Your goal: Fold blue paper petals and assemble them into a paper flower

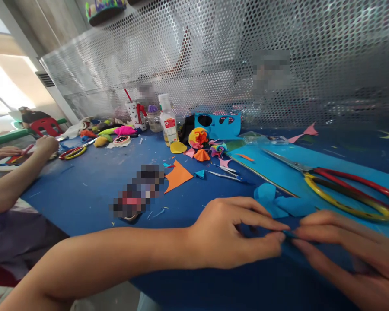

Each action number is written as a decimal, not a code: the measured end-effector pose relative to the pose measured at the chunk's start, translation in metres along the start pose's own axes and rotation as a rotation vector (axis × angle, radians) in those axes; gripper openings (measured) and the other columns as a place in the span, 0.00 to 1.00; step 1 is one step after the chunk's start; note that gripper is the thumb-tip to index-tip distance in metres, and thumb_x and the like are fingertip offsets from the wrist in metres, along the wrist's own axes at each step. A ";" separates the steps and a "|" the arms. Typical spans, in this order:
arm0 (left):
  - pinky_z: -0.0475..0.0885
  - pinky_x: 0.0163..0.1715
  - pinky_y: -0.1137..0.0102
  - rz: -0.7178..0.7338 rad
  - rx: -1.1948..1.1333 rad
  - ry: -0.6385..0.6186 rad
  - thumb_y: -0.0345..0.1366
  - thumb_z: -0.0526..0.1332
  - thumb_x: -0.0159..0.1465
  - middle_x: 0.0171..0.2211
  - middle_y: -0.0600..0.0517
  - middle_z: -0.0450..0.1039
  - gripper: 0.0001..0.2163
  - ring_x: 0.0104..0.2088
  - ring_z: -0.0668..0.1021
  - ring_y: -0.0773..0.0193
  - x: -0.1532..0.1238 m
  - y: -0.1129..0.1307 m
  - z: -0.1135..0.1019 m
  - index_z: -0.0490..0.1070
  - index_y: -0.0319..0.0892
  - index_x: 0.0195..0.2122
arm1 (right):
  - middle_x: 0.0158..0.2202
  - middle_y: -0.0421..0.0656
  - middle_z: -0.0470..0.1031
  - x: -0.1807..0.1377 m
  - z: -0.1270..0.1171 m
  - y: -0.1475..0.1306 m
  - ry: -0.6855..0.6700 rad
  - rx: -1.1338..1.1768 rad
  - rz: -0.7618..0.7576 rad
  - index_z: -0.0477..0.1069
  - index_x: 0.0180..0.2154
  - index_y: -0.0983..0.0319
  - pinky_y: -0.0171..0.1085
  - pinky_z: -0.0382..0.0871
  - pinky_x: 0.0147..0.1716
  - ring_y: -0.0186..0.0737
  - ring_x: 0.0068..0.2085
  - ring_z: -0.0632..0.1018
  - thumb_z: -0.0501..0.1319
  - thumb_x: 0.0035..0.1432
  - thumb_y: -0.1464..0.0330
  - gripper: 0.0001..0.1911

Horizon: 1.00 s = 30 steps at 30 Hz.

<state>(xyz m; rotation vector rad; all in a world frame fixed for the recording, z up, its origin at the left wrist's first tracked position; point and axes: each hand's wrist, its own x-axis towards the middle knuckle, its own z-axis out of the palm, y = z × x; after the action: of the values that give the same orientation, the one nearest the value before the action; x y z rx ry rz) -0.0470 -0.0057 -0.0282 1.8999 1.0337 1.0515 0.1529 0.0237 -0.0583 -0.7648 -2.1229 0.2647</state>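
Observation:
My left hand (233, 233) and my right hand (346, 250) meet at the front edge of the blue table (84, 185). Both pinch a small blue paper piece (290, 234) between thumb and fingers, fingertips almost touching. Just behind them lies a folded light-blue paper shape (280, 203). Large scissors with red and yellow handles (350, 188) rest on a light-blue paper sheet (278, 170) to the right.
Paper scraps, an orange triangle (178, 176), a colourful paper flower (198, 138), a glue bottle (168, 121) and a cup (135, 113) stand mid-table. Another person's arm (16, 172) rests at left near smaller scissors (73, 152). A perforated metal screen (246, 65) backs the table.

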 end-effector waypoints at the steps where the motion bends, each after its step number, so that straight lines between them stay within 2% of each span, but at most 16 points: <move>1: 0.68 0.21 0.78 -0.001 0.003 0.010 0.34 0.61 0.55 0.33 0.49 0.73 0.11 0.26 0.72 0.70 0.001 0.000 0.000 0.77 0.39 0.38 | 0.26 0.39 0.70 0.005 -0.002 -0.005 -0.010 0.011 -0.030 0.66 0.31 0.52 0.37 0.70 0.24 0.39 0.25 0.74 0.57 0.53 0.71 0.06; 4: 0.67 0.21 0.78 -0.015 -0.012 0.037 0.34 0.61 0.55 0.31 0.49 0.73 0.10 0.23 0.70 0.72 0.005 0.003 0.002 0.77 0.38 0.36 | 0.24 0.39 0.70 0.015 -0.007 -0.014 0.027 0.065 -0.075 0.67 0.31 0.56 0.33 0.68 0.21 0.36 0.24 0.73 0.58 0.53 0.69 0.01; 9: 0.64 0.19 0.77 -0.060 -0.041 0.044 0.32 0.63 0.54 0.28 0.50 0.72 0.07 0.22 0.69 0.73 0.012 0.004 0.006 0.78 0.38 0.32 | 0.27 0.39 0.71 0.013 -0.010 -0.009 -0.025 0.094 -0.031 0.69 0.32 0.58 0.34 0.67 0.27 0.35 0.28 0.73 0.60 0.52 0.73 0.05; 16: 0.64 0.19 0.79 -0.105 -0.025 0.018 0.31 0.64 0.52 0.26 0.52 0.72 0.04 0.21 0.70 0.75 0.018 0.008 0.009 0.77 0.38 0.29 | 0.27 0.39 0.71 0.012 -0.016 -0.005 -0.038 0.109 -0.064 0.69 0.32 0.59 0.35 0.66 0.28 0.34 0.28 0.72 0.59 0.54 0.74 0.05; 22: 0.65 0.21 0.79 -0.113 0.016 -0.074 0.30 0.64 0.53 0.27 0.53 0.71 0.02 0.25 0.72 0.73 0.021 0.010 0.008 0.75 0.39 0.27 | 0.28 0.39 0.71 0.010 -0.019 -0.004 -0.063 0.104 -0.116 0.68 0.34 0.60 0.35 0.64 0.29 0.34 0.29 0.71 0.58 0.55 0.74 0.04; 27: 0.66 0.24 0.79 -0.156 0.006 -0.069 0.33 0.62 0.55 0.33 0.53 0.73 0.02 0.32 0.74 0.69 0.022 0.010 0.010 0.73 0.40 0.29 | 0.27 0.39 0.71 0.010 -0.021 -0.003 -0.066 0.094 -0.047 0.68 0.31 0.61 0.36 0.63 0.30 0.34 0.30 0.71 0.58 0.54 0.74 0.03; 30: 0.64 0.21 0.79 -0.247 0.014 -0.021 0.36 0.62 0.55 0.31 0.53 0.74 0.05 0.29 0.74 0.69 0.021 0.010 0.013 0.72 0.41 0.28 | 0.26 0.38 0.70 0.012 -0.021 -0.003 -0.052 0.105 0.020 0.68 0.29 0.61 0.36 0.62 0.29 0.33 0.28 0.70 0.58 0.53 0.74 0.03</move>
<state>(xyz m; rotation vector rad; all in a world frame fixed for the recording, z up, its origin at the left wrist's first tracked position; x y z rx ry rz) -0.0254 0.0066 -0.0184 1.7367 1.2305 0.8827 0.1626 0.0269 -0.0364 -0.7247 -2.1333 0.4072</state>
